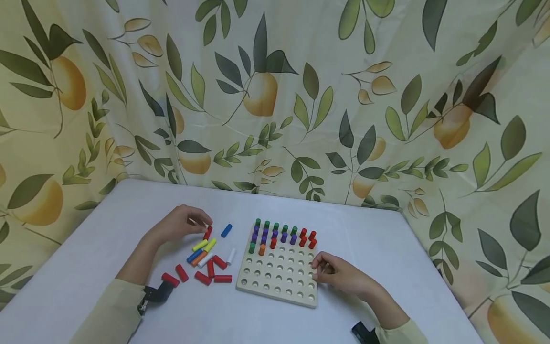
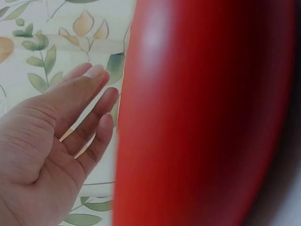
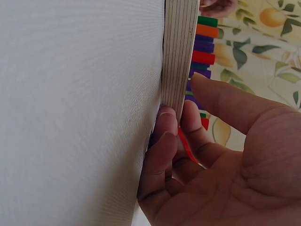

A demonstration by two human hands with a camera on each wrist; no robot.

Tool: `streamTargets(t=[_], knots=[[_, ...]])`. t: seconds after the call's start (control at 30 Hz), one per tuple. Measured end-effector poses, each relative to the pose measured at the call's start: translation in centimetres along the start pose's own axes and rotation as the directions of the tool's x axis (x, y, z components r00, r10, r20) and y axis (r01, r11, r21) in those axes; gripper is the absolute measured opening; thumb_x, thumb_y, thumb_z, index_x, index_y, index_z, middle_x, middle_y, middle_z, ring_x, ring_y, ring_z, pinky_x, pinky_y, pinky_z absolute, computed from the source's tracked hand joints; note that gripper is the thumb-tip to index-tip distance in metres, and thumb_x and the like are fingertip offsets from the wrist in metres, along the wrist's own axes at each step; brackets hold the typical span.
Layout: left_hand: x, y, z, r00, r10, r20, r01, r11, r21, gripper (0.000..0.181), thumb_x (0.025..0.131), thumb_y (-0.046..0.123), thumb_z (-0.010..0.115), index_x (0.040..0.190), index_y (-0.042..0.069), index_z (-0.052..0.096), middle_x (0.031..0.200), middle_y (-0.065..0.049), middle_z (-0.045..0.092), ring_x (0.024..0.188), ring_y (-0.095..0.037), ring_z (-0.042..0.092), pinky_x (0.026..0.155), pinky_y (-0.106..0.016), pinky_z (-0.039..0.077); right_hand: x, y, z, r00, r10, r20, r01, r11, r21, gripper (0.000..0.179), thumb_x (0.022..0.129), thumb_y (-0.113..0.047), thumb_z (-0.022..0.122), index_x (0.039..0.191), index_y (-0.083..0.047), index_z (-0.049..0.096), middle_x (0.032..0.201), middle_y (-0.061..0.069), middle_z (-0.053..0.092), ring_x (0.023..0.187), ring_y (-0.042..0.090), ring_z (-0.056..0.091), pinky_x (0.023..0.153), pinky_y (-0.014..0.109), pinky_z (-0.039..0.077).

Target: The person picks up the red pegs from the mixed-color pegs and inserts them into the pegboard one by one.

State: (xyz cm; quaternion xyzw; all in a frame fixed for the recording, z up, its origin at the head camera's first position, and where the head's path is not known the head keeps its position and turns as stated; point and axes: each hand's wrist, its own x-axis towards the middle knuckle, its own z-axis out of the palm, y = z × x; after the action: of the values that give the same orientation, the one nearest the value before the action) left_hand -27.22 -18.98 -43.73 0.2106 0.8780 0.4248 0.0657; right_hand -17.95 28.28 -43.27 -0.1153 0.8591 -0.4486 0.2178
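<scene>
A pale wooden pegboard (image 1: 281, 298) lies on the table, its far rows filled with upright green, purple, red and orange pegs. My right hand (image 1: 343, 277) holds the board's right edge; in the right wrist view the thumb lies over the top side and fingers (image 3: 165, 123) meet the edge. To the left of the board, my left hand (image 1: 182, 222) hovers with loosely bent fingers at a red peg (image 1: 208, 233). In the left wrist view a large red peg (image 2: 197, 113) close to the camera covers much of the picture, and nothing shows between the fingers.
Loose pegs lie left of the board: a blue peg (image 1: 226, 230), yellow pegs (image 1: 209, 245), an orange peg (image 1: 199, 258), a white peg (image 1: 231, 256) and several red pegs (image 1: 222, 279). A patterned curtain (image 1: 275, 95) hangs behind the white table (image 1: 172, 196).
</scene>
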Motion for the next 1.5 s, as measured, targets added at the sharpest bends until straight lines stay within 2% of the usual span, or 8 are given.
streamTargets(t=[0.27,0.7,1.03,1.27,1.5], knots=[[0.01,-0.57,0.22,0.999,-0.024,0.024,0.024,1.000,-0.001,0.026,0.090,0.002,0.079,0.114,0.012,0.079,0.112,-0.002,0.073,0.103,-0.024,0.066,0.088,-0.040,0.057,0.11,0.05,0.07,1.000,0.009,-0.010,-0.009,1.000,-0.005,0.023,0.097,-0.016,0.074,0.114,-0.007,0.060,0.096,0.008,0.056,0.084,0.024,0.050,0.062,0.029,0.045],[0.12,-0.79,0.55,0.997,-0.045,0.059,0.042,0.998,0.054,0.036,0.086,0.006,0.085,0.121,0.012,0.077,0.112,0.000,0.072,0.103,-0.022,0.065,0.091,-0.041,0.056,0.04,0.06,0.04,1.000,0.008,0.000,-0.008,1.000,-0.006,0.024,0.097,-0.017,0.074,0.112,-0.007,0.060,0.097,0.009,0.057,0.086,0.024,0.051,0.064,0.028,0.045],[0.30,-1.03,0.59,0.996,-0.042,0.074,0.033,0.993,0.116,0.037,0.086,0.002,0.084,0.120,0.013,0.078,0.114,0.000,0.071,0.104,-0.022,0.064,0.092,-0.043,0.055,0.16,-0.06,-0.05,1.000,0.008,-0.008,-0.009,1.000,-0.021,0.024,0.096,-0.019,0.075,0.112,-0.009,0.060,0.097,0.008,0.056,0.086,0.025,0.050,0.064,0.028,0.045],[0.18,-0.50,0.65,0.997,0.004,0.074,-0.012,0.994,0.108,0.028,0.088,0.006,0.082,0.116,0.012,0.079,0.111,0.001,0.070,0.102,-0.022,0.063,0.089,-0.040,0.055,0.23,0.09,-0.09,1.000,0.008,-0.008,-0.008,1.000,-0.015,0.023,0.097,-0.018,0.074,0.112,-0.009,0.060,0.097,0.009,0.056,0.085,0.025,0.051,0.063,0.028,0.045],[0.15,-0.53,0.79,0.995,-0.078,0.057,0.076,0.996,0.041,0.024,0.100,0.017,0.071,0.123,0.017,0.076,0.119,0.002,0.069,0.115,-0.025,0.060,0.094,-0.043,0.054,0.29,0.10,-0.01,1.000,0.011,-0.011,-0.011,1.000,-0.017,0.022,0.097,-0.018,0.074,0.112,-0.009,0.060,0.097,0.008,0.056,0.085,0.024,0.051,0.063,0.028,0.045]])
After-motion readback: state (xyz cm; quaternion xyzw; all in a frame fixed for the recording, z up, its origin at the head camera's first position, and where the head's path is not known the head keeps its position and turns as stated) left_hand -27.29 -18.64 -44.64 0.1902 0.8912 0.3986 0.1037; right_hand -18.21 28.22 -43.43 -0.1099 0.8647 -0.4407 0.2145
